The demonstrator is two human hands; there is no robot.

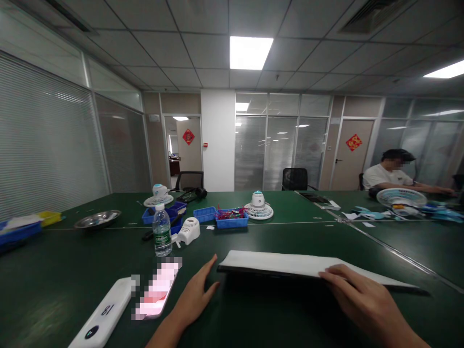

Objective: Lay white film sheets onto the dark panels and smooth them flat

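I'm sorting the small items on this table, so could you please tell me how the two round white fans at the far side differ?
The left fan sits behind the blue trays and the water bottle, partly hidden; the right fan stands in full view beside the blue tray of colourful bits. The right fan looks slightly larger in view. Both are white, grilles facing up, with a pale blue hub.

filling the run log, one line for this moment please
left hand flat on table by board's left end | right hand on white board | phone left

Green tables [297, 232] fill an office with blinded glass partitions [279, 145], a white pillar [218, 140] and lit ceiling panels [251, 52].
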